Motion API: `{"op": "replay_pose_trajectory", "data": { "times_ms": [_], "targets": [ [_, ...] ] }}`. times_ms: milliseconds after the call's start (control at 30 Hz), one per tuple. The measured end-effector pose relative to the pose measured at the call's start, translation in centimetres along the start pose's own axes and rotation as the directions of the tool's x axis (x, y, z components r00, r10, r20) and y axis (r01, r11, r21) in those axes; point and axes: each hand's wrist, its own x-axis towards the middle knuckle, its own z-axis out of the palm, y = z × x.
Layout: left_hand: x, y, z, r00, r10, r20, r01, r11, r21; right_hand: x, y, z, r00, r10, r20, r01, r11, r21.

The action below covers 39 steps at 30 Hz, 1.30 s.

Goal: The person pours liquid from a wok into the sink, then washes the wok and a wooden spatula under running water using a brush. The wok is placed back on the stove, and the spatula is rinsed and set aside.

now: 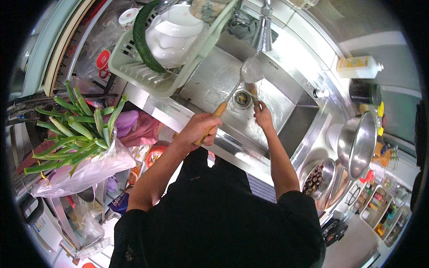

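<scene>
My left hand (200,130) is closed around the wooden handle of a metal ladle (252,71). The ladle's bowl is under the tap's spray head (264,35), and water appears to run over it. In my right hand (264,116) is a narrow utensil (251,89) with a brownish head, too small to name exactly. Its head is just below the ladle's bowl and may touch it. Both tools are above the stainless steel sink (211,72), near the round drain (242,99). The sink floor is wet.
A pale green dish basket (144,80) with white bowls (174,37) and a long dark green gourd-like vegetable (142,40) stands over the sink's left side. Green onions (80,130) in a plastic bag are at left. Metal bowls (357,144) and a white bottle (358,67) line the right counter.
</scene>
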Motion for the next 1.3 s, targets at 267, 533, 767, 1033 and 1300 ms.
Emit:
{"op": "replay_pose_trajectory", "data": {
  "times_ms": [267, 533, 767, 1033, 1300],
  "targets": [
    [0.1, -0.3, 0.9, 1.000, 0.019, -0.001, -0.019, 0.999, -0.031, 7.9, 1.9, 14.5, 0.756, -0.572, 0.318, 0.642, 0.744, -0.187],
    [-0.2, -0.8, -0.2, 1.000, 0.005, -0.029, -0.005, 1.000, -0.014, -0.8, -3.6, 2.9, 0.957, -0.134, 0.256, 0.272, 0.715, -0.643],
    [-0.2, 0.1, -1.4, 0.992, 0.054, -0.115, -0.055, 0.998, -0.007, -0.4, -1.3, 9.3, 0.882, -0.168, 0.441, 0.440, 0.630, -0.640],
    [-1.1, 1.4, -1.5, 0.989, 0.090, -0.116, -0.095, 0.995, -0.036, -3.7, -3.3, 5.7, 0.917, -0.253, 0.307, 0.376, 0.801, -0.465],
    [-0.5, 1.8, -0.8, 0.986, 0.107, -0.125, -0.100, 0.993, 0.060, -0.2, 0.6, 2.3, 0.976, -0.047, 0.210, 0.167, 0.781, -0.602]
  ]
}}
